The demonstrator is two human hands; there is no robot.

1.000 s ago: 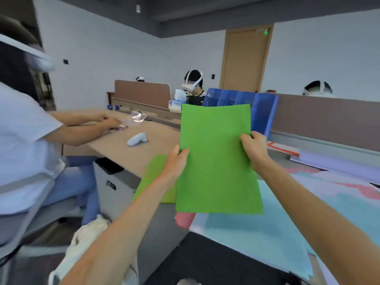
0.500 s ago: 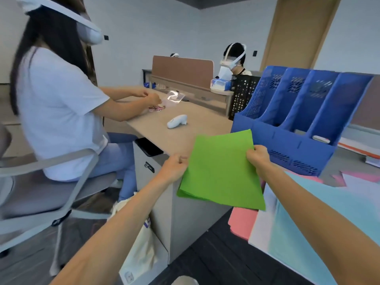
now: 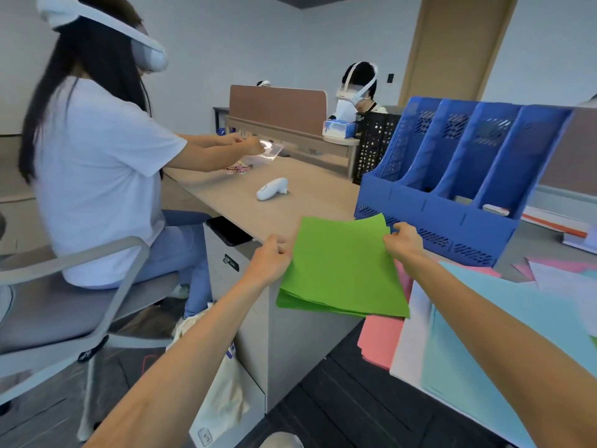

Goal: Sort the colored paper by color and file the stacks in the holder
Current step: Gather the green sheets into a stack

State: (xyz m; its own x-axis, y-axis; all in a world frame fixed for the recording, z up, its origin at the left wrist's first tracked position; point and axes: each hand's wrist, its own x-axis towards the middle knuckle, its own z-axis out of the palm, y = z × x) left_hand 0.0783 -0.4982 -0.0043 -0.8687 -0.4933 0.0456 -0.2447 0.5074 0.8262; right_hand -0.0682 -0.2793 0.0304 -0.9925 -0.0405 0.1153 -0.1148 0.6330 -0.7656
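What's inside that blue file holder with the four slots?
Almost nothing shows inside the blue plastic file holder. One small white flat object lies at the bottom of the rightmost slot. No paper sticks out of any slot, though the front walls hide the slot floors.

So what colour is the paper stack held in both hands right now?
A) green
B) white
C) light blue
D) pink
A: the left hand and right hand each grip a side of the green stack; the pink paper and light blue paper lie on the desk.
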